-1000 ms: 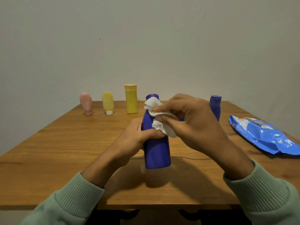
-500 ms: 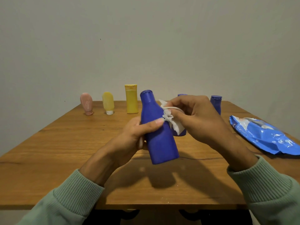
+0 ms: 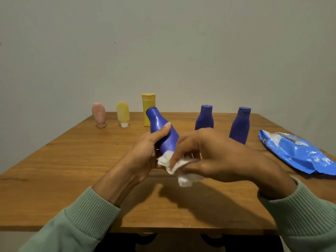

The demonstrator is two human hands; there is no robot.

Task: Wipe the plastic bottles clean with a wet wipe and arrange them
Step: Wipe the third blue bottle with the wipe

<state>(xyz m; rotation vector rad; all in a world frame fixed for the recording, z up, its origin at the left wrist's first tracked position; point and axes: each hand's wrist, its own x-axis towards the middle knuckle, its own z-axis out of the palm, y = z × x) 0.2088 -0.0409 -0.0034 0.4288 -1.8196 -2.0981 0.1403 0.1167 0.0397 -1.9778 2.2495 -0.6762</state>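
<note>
My left hand [image 3: 145,153] grips a dark blue plastic bottle [image 3: 161,130] above the table, tilted with its cap up and to the left. My right hand [image 3: 218,157] pinches a crumpled white wet wipe [image 3: 174,164] against the bottle's lower end, which it hides. Two more blue bottles [image 3: 204,117] [image 3: 240,124] stand upright behind my right hand. At the back left stand a pink bottle [image 3: 99,114], a pale yellow bottle [image 3: 123,113] and a taller yellow bottle [image 3: 148,104].
A blue wet wipe pack [image 3: 298,151] lies flat at the right side of the wooden table [image 3: 72,160]. A plain wall rises directly behind the table's far edge.
The held bottle has tilted further left and lowered. My right hand moved the wipe from the bottle's neck down to its base, uncovering the two blue bottles behind.
</note>
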